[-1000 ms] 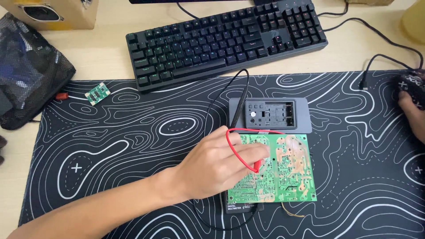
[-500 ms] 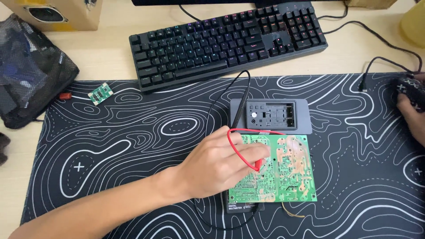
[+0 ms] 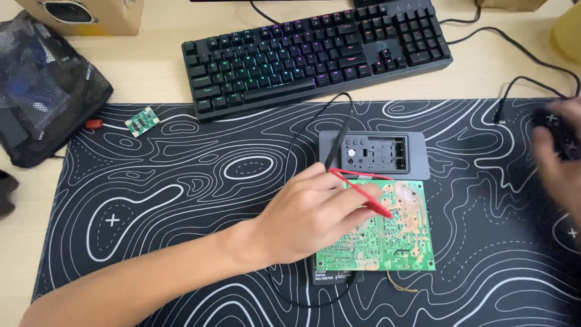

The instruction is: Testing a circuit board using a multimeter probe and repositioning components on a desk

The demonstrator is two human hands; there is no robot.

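Note:
My left hand [image 3: 308, 218] lies on the left part of a green circuit board [image 3: 399, 242] and pinches a red probe [image 3: 363, 197], whose tip touches the board near its middle. A black probe [image 3: 336, 145] sticks up from behind the same fingers, over a grey open-backed device [image 3: 417, 157] that lies just beyond the board. A black meter [image 3: 336, 277] shows under the board's lower left corner. My right hand [image 3: 560, 175] is blurred at the right edge, over a small black device [image 3: 560, 130] with a cable. Its grip cannot be made out.
Everything sits on a black desk mat [image 3: 181, 181] with white contour lines. A backlit black keyboard [image 3: 315, 54] lies behind it. A small green module [image 3: 142, 120], a black mesh bag [image 3: 42, 91] and a cardboard box [image 3: 85, 12] are at the left.
My right hand has moved at the right edge and is now blurred. My left hand and the red probe stay on the board.

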